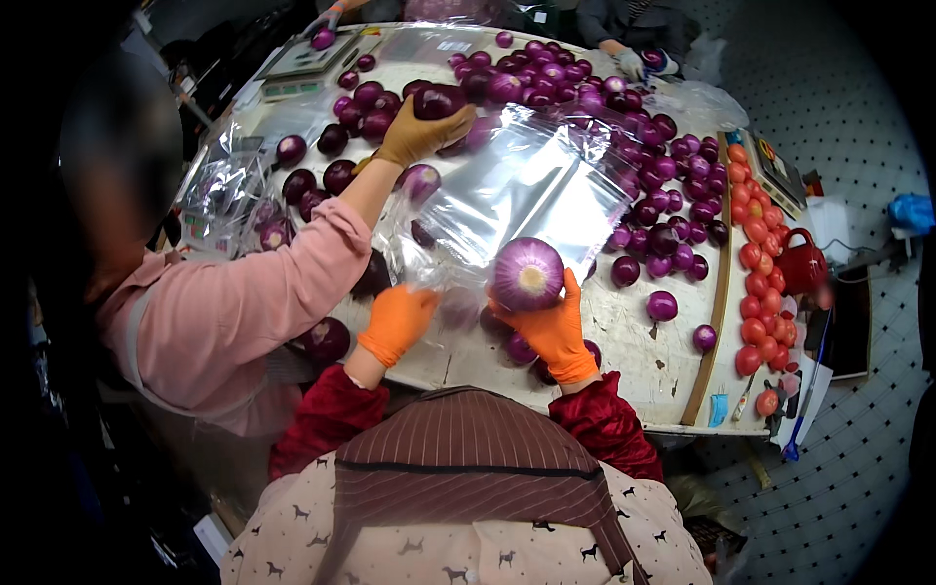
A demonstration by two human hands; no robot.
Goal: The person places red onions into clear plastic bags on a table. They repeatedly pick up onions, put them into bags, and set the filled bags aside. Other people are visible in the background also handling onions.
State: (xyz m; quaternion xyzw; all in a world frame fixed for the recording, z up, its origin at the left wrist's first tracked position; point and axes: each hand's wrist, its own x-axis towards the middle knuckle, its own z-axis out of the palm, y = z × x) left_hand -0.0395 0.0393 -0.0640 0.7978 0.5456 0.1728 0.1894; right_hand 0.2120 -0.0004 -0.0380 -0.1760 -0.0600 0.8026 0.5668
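My right hand (552, 329), in an orange glove, holds a large red onion (528, 276) with its pale end facing up. My left hand (398, 322), gloved alike, has its fingers closed on the edge of a transparent plastic bag (420, 267); the grip itself is blurred. Beyond both hands lies a stack of flat transparent bags (504, 194), shiny with reflections. Under and beside my right hand are more red onions (521, 349), partly hidden by it. A large dark onion (374, 276) sits just past my left hand.
At left, a co-worker's gloved hand (420, 135) reaches across the table (621, 365) holding a dark onion (439, 101). Many red onions (541, 80) cover the far side. A wooden strip (708, 365) separates tomatoes (753, 330) at right, near a red jug (801, 263). Scales (311, 66) stand far left.
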